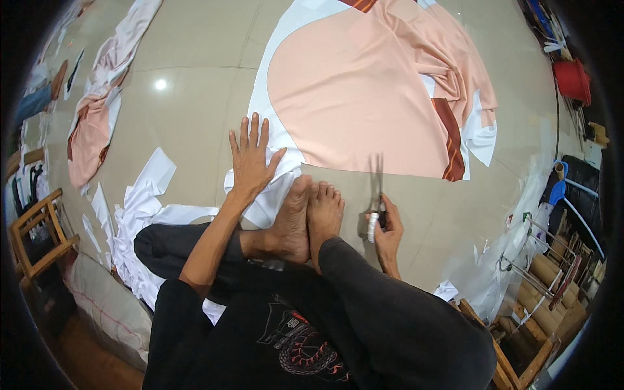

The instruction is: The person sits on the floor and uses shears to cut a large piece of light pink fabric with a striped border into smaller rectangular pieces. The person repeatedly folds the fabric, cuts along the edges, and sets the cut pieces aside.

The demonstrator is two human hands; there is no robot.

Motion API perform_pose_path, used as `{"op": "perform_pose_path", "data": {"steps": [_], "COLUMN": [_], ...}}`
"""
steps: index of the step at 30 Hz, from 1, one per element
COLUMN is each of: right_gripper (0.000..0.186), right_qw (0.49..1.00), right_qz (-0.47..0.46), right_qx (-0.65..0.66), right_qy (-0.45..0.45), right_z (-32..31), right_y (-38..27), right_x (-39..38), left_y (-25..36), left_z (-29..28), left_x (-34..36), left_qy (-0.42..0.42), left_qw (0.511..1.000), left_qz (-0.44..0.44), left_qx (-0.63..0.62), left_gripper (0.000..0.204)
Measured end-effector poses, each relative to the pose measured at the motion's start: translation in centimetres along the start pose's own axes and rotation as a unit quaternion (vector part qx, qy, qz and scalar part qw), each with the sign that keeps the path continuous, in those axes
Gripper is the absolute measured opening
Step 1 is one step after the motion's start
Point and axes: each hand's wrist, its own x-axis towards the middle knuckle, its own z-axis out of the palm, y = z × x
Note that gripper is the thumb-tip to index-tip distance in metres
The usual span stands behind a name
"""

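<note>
Right now my left hand (250, 159) lies palm down with its fingers spread, pressing on a bunched white cloth (270, 198) beside my bare feet (296, 214). My right hand (389, 231) is closed around the handles of a pair of scissors (372, 227), one of them white; the blades are blurred and point away from me, toward the near edge of a large peach cloth (351, 97). I cannot tell whether they touch it.

That peach cloth lies on the floor (195, 39) in front of me, its left side bordered by a curved white margin (296, 18). Near its right end runs a dark red strip (448, 136) with orange stripes, and beyond that the fabric is rumpled into folds.

To my left, white scraps (140, 208) are heaped on the floor beside my knee. Farther out, toward the floor's left edge, lies a crumpled peach and white piece (94, 136), with another person's foot (58, 79) just beyond it. A wooden frame (42, 224) stands at that same edge. Along the floor's right edge are a red container (572, 81) and some brown rolls (543, 273).
</note>
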Motion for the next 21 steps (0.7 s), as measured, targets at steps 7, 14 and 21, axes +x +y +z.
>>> {"op": "perform_pose_path", "data": {"steps": [7, 14, 21], "right_gripper": [0.070, 0.062, 0.063], "right_qw": [0.942, 0.899, 0.872], "right_qz": [0.218, 0.265, 0.280], "right_qx": [0.093, 0.132, 0.149], "right_qy": [-0.237, -0.323, -0.374], "right_z": [-1.5, -0.5, 2.9], "right_y": [-3.4, -4.3, -5.4], "right_x": [0.7, 5.5, 7.5], "left_y": [0.5, 3.5, 4.1], "left_z": [-2.8, -1.7, -3.5], "left_x": [-2.7, -8.0, -6.7], "left_qy": [0.021, -0.004, 0.070], "left_qw": [0.997, 0.995, 0.988], "left_qz": [-0.043, -0.061, -0.034], "left_qx": [-0.053, -0.077, -0.134], "left_gripper": [0.099, 0.089, 0.065]}}
